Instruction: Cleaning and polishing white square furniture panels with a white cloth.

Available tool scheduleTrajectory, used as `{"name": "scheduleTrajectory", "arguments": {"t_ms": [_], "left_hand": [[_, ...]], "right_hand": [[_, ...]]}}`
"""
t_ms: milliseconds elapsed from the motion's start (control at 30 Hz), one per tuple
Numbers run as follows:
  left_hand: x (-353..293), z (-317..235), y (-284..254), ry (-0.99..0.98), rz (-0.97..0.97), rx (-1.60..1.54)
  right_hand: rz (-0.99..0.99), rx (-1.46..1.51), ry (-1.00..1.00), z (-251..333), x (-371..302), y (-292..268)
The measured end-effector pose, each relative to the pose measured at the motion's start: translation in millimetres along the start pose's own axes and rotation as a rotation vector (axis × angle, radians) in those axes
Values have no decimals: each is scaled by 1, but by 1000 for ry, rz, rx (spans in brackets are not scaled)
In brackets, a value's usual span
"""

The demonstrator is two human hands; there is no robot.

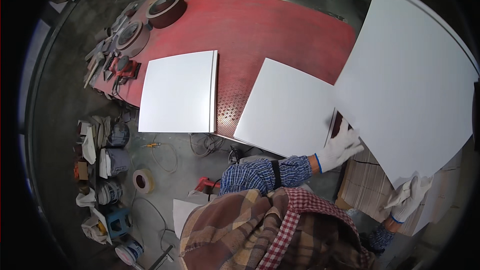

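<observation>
A large white panel (405, 80) is tilted up at the right, with a thin ridge along its far edge. My right hand (411, 199), in a white glove, grips its near lower corner. My left hand (340, 150), gloved too, has its fingers spread beside the panel's left edge; whether the fingertips touch it I cannot tell. Just left of that hand, a second white panel (285, 107) lies turned at an angle on the red table (270, 20). Another white panel (177, 92) with a grooved right edge lies on the table's left half.
Sanding belt rolls (166, 10) and a red sander (124, 67) sit at the table's left end. Brown stacked sheets (367, 185) stand under the raised panel. Buckets (117, 162), a tape roll (143, 181), a blue stool (118, 221) and hoses are on the floor at left.
</observation>
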State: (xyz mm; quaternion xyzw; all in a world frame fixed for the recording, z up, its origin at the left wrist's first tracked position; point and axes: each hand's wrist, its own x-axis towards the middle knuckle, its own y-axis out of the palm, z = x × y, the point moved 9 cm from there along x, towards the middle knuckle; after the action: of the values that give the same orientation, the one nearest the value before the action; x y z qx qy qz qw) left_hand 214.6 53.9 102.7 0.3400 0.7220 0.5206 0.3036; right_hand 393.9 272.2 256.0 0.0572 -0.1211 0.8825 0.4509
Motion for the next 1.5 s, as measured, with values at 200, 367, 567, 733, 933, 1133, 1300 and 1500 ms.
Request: {"name": "scheduleTrajectory", "arguments": {"t_ms": [200, 367, 567, 733, 933, 1133, 1300, 1500], "left_hand": [[-93, -130, -4, 319, -97, 342], [-227, -272, -41, 743, -365, 455], [-404, -379, -123, 904, -671, 1369], [-517, -430, -208, 659, -798, 591], [-581, -483, -256, 428, -805, 690], [-600, -506, -360, 90, -832, 803], [-564, -518, -371, 116, -827, 824], [-573, -544, -393, -275, -1321, 1353]], "right_hand": [[459, 250, -31, -28, -94, 211], [720, 593, 241, -35, -170, 368], [737, 571, 433, -67, -178, 480], [823, 399, 499, -100, -220, 537], [1245, -3, 366, -128, -305, 564], [1381, -192, 415, -136, -346, 567], [1238, -199, 404, -195, -346, 565], [1297, -483, 85, -163, -338, 578]]}}
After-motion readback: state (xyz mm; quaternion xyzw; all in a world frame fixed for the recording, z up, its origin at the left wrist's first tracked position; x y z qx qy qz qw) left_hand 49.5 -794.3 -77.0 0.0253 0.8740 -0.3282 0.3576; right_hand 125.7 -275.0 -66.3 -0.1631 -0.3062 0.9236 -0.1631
